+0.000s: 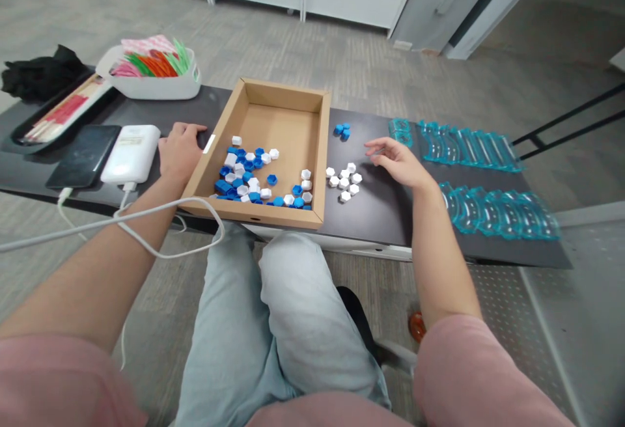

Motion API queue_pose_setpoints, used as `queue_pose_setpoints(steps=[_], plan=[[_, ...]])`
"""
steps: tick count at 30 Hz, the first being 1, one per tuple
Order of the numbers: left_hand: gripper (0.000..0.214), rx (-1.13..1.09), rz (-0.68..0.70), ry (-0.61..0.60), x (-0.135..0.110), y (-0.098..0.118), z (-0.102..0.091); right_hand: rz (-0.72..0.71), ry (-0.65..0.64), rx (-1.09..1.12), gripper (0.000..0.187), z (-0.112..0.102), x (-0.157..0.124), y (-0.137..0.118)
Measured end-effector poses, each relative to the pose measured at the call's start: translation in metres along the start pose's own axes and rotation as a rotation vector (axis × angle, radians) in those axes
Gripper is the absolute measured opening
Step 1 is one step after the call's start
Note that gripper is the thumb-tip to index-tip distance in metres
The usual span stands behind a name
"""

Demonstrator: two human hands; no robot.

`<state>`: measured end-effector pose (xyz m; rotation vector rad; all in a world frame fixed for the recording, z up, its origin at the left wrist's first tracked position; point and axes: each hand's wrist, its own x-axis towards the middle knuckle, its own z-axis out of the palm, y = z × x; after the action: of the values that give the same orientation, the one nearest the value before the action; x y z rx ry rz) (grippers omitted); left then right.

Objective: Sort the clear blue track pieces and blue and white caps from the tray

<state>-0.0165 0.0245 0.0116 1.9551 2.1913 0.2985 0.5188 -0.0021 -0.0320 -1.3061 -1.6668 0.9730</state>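
Note:
My left hand [180,152] rests on the table against the left side of a shallow cardboard box [321,153], its fingers loosely spread and holding nothing. Inside the box, blue and white hexagonal pieces [248,165] lie in a loose pile toward the near left, with several more along the near right wall. My right hand [399,159] hovers over the table right of the box, fingers apart, with nothing in it. To its left is a cluster of white hexagonal pieces [344,182]. Farther back sits a small group of blue pieces [342,131].
Teal clear plastic pieces [471,146] stand in rows on the right, with a smaller teal stack [400,132]. On the left are a white power bank [131,153], a phone [83,155], a long black tray [29,140] and a white basket [161,88]. A cable [146,211] crosses my left forearm.

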Motion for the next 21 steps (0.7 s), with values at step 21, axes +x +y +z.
queue_pose_setpoints(steps=[21], plan=[[0.078, 0.011, 0.000, 0.065, -0.001, 0.005, 0.004, -0.046, -0.079, -0.175, 0.050, 0.041, 0.012, -0.011]])
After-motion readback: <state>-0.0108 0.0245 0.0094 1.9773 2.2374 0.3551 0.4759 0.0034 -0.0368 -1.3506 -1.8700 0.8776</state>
